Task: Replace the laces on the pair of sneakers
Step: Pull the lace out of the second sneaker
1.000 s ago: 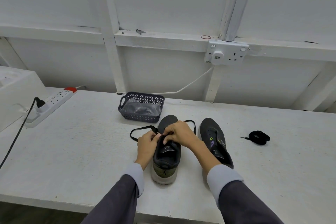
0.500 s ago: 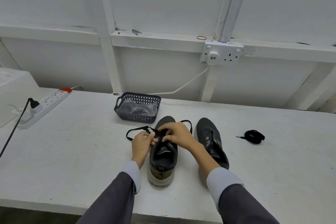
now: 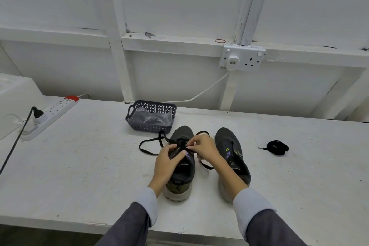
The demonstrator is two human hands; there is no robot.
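Two dark grey sneakers stand side by side on the white table (image 3: 83, 166), toes away from me. My left hand (image 3: 166, 161) grips the left sneaker (image 3: 182, 173) at its tongue and eyelets. My right hand (image 3: 203, 149) pinches the black lace (image 3: 147, 144) over the same shoe. That lace runs through the front eyelets, with one loop lying to the left and another end trailing between the shoes. The right sneaker (image 3: 232, 152) has no lace. A second black lace (image 3: 277, 147) lies bundled to the right.
A dark perforated basket (image 3: 151, 127) holding a clear plastic bag sits just behind the shoes. A white power strip (image 3: 50, 117) with a black plug and cable lies at the far left. A wall socket (image 3: 242, 60) is mounted above, its white cable running down to the table.
My right hand has drawn more lace through, so an end now trails between the two shoes. My left hand has slid onto the tongue. The camera has dipped slightly.
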